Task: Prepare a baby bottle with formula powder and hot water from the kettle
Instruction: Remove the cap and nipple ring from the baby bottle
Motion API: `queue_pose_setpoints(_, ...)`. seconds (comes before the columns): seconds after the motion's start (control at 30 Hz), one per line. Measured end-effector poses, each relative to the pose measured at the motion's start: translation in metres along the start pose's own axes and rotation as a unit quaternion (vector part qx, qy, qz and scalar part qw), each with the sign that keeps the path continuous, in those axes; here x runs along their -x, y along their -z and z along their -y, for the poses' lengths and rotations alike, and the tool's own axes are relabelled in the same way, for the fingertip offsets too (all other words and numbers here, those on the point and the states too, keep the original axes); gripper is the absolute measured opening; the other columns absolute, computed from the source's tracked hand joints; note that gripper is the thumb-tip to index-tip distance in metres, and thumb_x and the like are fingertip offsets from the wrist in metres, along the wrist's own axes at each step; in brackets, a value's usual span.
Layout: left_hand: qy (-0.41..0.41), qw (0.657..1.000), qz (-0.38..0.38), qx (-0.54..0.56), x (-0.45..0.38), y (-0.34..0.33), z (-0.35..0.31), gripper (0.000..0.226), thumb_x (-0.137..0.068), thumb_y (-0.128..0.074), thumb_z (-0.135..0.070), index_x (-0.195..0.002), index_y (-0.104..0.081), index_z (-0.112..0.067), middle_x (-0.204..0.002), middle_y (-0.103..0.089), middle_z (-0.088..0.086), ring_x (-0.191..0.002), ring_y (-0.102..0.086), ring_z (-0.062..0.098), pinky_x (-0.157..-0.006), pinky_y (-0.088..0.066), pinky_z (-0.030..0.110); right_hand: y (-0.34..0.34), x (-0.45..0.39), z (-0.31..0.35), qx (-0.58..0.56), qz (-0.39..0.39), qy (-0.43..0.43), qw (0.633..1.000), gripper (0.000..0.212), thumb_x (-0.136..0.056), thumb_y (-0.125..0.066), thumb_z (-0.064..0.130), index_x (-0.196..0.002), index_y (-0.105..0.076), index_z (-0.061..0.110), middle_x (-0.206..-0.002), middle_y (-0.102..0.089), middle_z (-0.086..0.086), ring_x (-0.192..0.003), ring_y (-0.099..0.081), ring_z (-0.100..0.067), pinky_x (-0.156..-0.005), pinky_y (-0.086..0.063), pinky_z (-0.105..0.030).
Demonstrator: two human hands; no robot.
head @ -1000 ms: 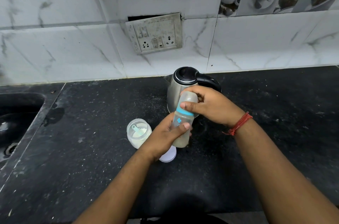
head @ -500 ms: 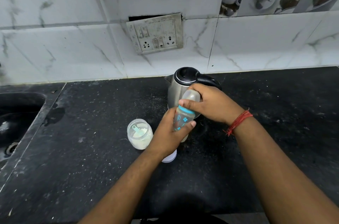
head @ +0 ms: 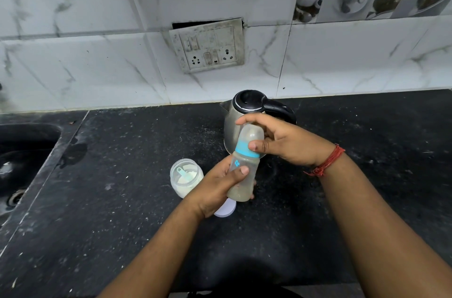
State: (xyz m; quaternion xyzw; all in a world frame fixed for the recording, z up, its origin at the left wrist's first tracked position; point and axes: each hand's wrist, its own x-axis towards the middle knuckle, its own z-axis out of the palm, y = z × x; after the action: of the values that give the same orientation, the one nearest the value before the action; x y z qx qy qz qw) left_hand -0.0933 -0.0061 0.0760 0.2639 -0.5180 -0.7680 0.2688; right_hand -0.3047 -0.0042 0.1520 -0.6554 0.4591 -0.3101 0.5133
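Two hands hold one bottle (head: 244, 170) above the black table (head: 122, 224). The left hand (head: 220, 185) wraps round the bottle's lower body, thumb across the front and fingers curled behind it. The right hand (head: 283, 143) grips the top, its thumb pressed on the blue ring (head: 245, 148) and its fingers curled over the clear cap (head: 252, 134). The bottle leans a little, top toward the kettle (head: 242, 114), and its lower part shows a cloudy, pale liquid. A red thread (head: 326, 163) circles the right wrist.

The kettle, steel with a black lid and handle, stands on the table just behind the bottle and the right hand; its lid is down. Left of the left hand stands an open jar (head: 187, 178) of white powder with a pale green scoop (head: 183, 174) lying inside it. A white lid (head: 226, 209) lies flat on the table just below the left hand, partly hidden by it.

At the far left the table drops into a dark sink (head: 22, 151) with a drain. Behind the table rises a wall of white marbled tiles, with a grimy switch plate (head: 208, 46) hanging crooked above the kettle. White specks are scattered over the table
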Motion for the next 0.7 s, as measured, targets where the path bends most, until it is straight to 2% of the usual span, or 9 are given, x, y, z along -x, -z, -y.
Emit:
queue_pose_setpoints(0.1, 0.006, 1.000, -0.007, -0.020, 0.000, 0.001, 0.000, 0.041, -0.090, -0.071, -0.042, -0.120, -0.061, -0.017, -0.097, -0.065, 0.010, -0.084, -0.064, 0.021, -0.075, -0.057, 0.037, 0.001, 0.001, -0.004, -0.003, -0.008, -0.007, 1.000, 0.050, -0.090, -0.070, 0.030, -0.137, -0.053, 0.036, -0.125, -0.061, -0.012, -0.111, -0.064, -0.024, -0.097, -0.055, -0.041)
queue_pose_setpoints(0.13, 0.006, 0.998, -0.024, -0.052, -0.001, 0.000, -0.001, 0.036, -0.094, -0.070, -0.040, -0.122, -0.062, -0.019, -0.099, -0.068, 0.006, -0.088, -0.065, 0.018, -0.079, -0.056, 0.035, 0.000, 0.001, -0.002, 0.025, -0.029, -0.015, 0.999, 0.048, -0.089, -0.071, 0.037, -0.135, -0.054, 0.038, -0.126, -0.063, -0.009, -0.113, -0.065, -0.025, -0.100, -0.055, -0.043)
queue_pose_setpoints(0.23, -0.016, 0.983, -0.077, -0.166, -0.005, -0.002, 0.000, 0.027, -0.099, -0.069, -0.033, -0.123, -0.062, -0.024, -0.105, -0.070, -0.004, -0.096, -0.065, 0.006, -0.089, -0.054, 0.030, -0.002, -0.002, 0.004, 0.180, -0.093, -0.045, 0.978, 0.049, -0.083, -0.067, 0.063, -0.123, -0.060, 0.035, -0.116, -0.066, 0.007, -0.105, -0.066, -0.011, -0.097, -0.054, -0.041)
queue_pose_setpoints(0.3, -0.027, 0.979, -0.082, -0.186, -0.007, -0.004, 0.001, 0.033, -0.095, -0.072, -0.037, -0.124, -0.061, -0.026, -0.111, -0.072, 0.000, -0.100, -0.066, 0.007, -0.092, -0.054, 0.032, -0.004, -0.004, 0.007, 0.239, -0.110, -0.057, 0.963, 0.052, -0.075, -0.067, 0.071, -0.110, -0.063, 0.033, -0.106, -0.069, 0.008, -0.097, -0.066, -0.010, -0.090, -0.055, -0.040)
queue_pose_setpoints(0.4, -0.019, 0.982, -0.072, -0.176, -0.006, -0.004, 0.001, 0.044, -0.088, -0.073, -0.048, -0.126, -0.061, -0.027, -0.114, -0.072, 0.001, -0.103, -0.066, 0.009, -0.093, -0.054, 0.033, -0.004, -0.003, 0.007, 0.224, -0.110, -0.046, 0.967, 0.049, -0.072, -0.066, 0.072, -0.103, -0.063, 0.034, -0.100, -0.070, 0.006, -0.092, -0.067, -0.014, -0.086, -0.056, -0.044)
queue_pose_setpoints(0.5, -0.009, 0.988, -0.047, -0.148, -0.005, -0.001, -0.001, 0.043, -0.090, -0.071, -0.041, -0.128, -0.060, -0.025, -0.106, -0.071, -0.009, -0.101, -0.065, 0.004, -0.088, -0.051, 0.027, -0.003, 0.002, 0.007, 0.180, -0.088, -0.037, 0.979, 0.044, -0.076, -0.066, 0.067, -0.109, -0.062, 0.038, -0.105, -0.069, 0.007, -0.097, -0.068, -0.015, -0.088, -0.057, -0.045)
queue_pose_setpoints(0.57, -0.007, 0.993, -0.035, -0.116, -0.004, 0.000, -0.002, 0.042, -0.091, -0.069, -0.035, -0.130, -0.060, -0.022, -0.103, -0.071, -0.013, -0.100, -0.064, 0.002, -0.087, -0.051, 0.025, -0.004, 0.003, 0.006, 0.144, -0.070, -0.022, 0.987, 0.033, -0.084, -0.071, 0.052, -0.113, -0.062, 0.038, -0.110, -0.068, 0.007, -0.102, -0.067, -0.018, -0.092, -0.057, -0.047)
queue_pose_setpoints(0.7, 0.004, 0.998, -0.006, -0.068, -0.002, 0.002, -0.003, 0.039, -0.091, -0.069, -0.035, -0.128, -0.061, -0.024, -0.100, -0.070, -0.008, -0.094, -0.065, 0.009, -0.087, -0.053, 0.035, 0.000, 0.006, 0.007, 0.083, -0.031, 0.003, 0.996, 0.031, -0.092, -0.072, 0.024, -0.121, -0.062, 0.031, -0.115, -0.065, 0.007, -0.106, -0.064, -0.015, -0.094, -0.056, -0.039)
